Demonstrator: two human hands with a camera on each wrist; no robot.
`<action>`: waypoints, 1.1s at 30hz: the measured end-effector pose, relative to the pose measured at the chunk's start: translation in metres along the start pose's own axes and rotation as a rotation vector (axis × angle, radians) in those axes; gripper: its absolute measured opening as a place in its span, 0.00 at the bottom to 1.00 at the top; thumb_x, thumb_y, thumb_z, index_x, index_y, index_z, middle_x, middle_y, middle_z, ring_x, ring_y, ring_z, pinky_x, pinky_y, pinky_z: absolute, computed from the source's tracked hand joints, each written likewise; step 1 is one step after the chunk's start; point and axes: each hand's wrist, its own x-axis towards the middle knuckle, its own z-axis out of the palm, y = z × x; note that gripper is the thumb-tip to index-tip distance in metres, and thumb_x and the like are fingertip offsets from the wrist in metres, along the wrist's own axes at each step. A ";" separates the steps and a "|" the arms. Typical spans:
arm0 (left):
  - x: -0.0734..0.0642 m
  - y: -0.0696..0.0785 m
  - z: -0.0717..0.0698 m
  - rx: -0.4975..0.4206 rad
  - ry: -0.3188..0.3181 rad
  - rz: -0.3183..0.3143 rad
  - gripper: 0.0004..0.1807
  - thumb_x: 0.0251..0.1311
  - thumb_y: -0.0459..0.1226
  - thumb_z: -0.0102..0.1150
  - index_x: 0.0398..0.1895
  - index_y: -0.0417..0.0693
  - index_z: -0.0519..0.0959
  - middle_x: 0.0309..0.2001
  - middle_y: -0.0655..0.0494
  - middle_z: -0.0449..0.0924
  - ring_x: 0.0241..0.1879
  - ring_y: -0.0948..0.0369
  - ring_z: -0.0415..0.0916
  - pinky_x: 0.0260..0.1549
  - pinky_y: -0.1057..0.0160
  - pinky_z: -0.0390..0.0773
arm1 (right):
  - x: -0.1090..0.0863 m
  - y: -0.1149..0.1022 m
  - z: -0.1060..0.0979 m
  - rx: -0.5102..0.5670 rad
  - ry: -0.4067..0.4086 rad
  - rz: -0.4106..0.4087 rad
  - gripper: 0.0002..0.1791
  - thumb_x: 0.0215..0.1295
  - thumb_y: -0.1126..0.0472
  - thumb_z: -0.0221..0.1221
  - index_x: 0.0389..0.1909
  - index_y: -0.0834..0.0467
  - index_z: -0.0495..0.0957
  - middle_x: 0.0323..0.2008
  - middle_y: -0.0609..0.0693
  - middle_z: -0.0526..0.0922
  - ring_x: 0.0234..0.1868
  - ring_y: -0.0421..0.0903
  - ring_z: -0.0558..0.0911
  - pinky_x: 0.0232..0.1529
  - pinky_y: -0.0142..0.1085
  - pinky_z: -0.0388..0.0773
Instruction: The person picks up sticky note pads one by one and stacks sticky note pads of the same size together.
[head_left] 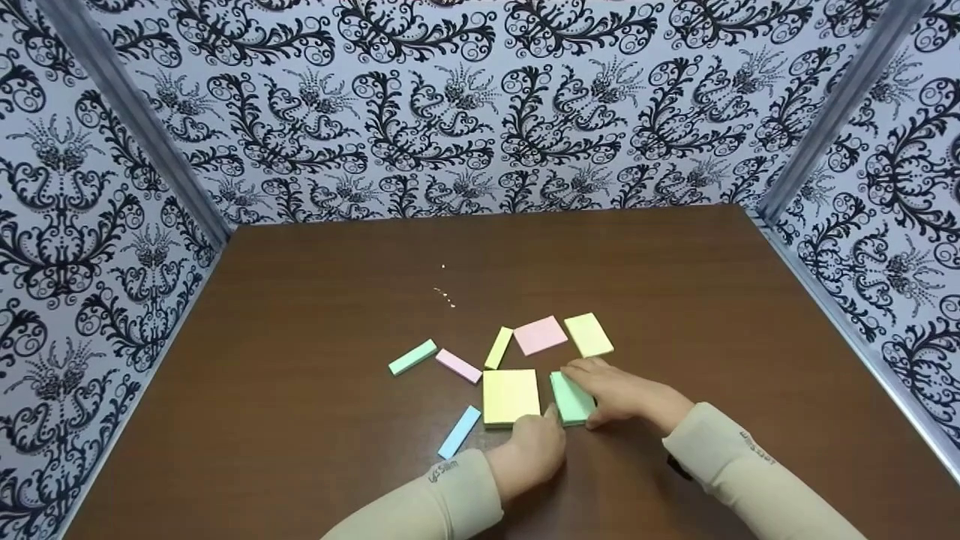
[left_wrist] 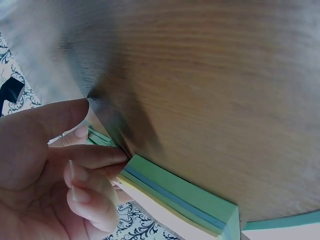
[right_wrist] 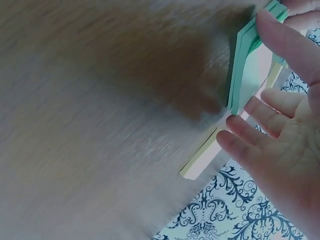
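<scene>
A pad of green sticky notes [head_left: 571,399] lies on the brown table. My right hand [head_left: 626,394] holds it by its edges, thumb at the near side and fingers at the far side; the right wrist view shows its green layers [right_wrist: 241,75] slightly uneven. My left hand [head_left: 529,450] is at the near right corner of a thick square yellow sticky-note stack [head_left: 511,397], one finger extended toward the green pad and the others loosely bent. In the left wrist view the stack's side [left_wrist: 180,197] shows green, blue and yellow layers.
Behind the hands lie a pink pad [head_left: 540,335] and a pale yellow pad [head_left: 589,335]. Narrow strips of yellow [head_left: 499,348], pink [head_left: 459,366], green [head_left: 412,357] and blue [head_left: 459,433] lie around the stack's left. Patterned walls [head_left: 465,112] enclose the table.
</scene>
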 end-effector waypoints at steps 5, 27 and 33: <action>0.000 -0.001 -0.001 0.009 -0.006 0.008 0.18 0.66 0.47 0.44 0.58 0.62 0.72 0.63 0.69 0.64 0.20 0.71 0.71 0.19 0.73 0.71 | -0.001 0.002 0.001 0.011 0.000 -0.007 0.46 0.43 0.63 0.70 0.63 0.68 0.58 0.62 0.62 0.61 0.62 0.59 0.60 0.57 0.52 0.62; 0.002 -0.001 0.001 -0.016 0.021 -0.016 0.19 0.65 0.48 0.45 0.58 0.61 0.71 0.61 0.70 0.66 0.25 0.71 0.74 0.21 0.72 0.73 | -0.002 0.003 0.004 -0.016 0.005 -0.021 0.44 0.43 0.62 0.70 0.62 0.67 0.61 0.62 0.60 0.62 0.60 0.58 0.62 0.55 0.49 0.64; 0.002 0.002 0.001 -0.011 -0.021 -0.004 0.20 0.64 0.49 0.46 0.59 0.61 0.71 0.63 0.69 0.64 0.22 0.71 0.72 0.20 0.72 0.73 | -0.001 0.003 0.004 -0.020 -0.006 -0.016 0.44 0.44 0.60 0.70 0.63 0.66 0.61 0.63 0.59 0.62 0.61 0.57 0.61 0.55 0.49 0.64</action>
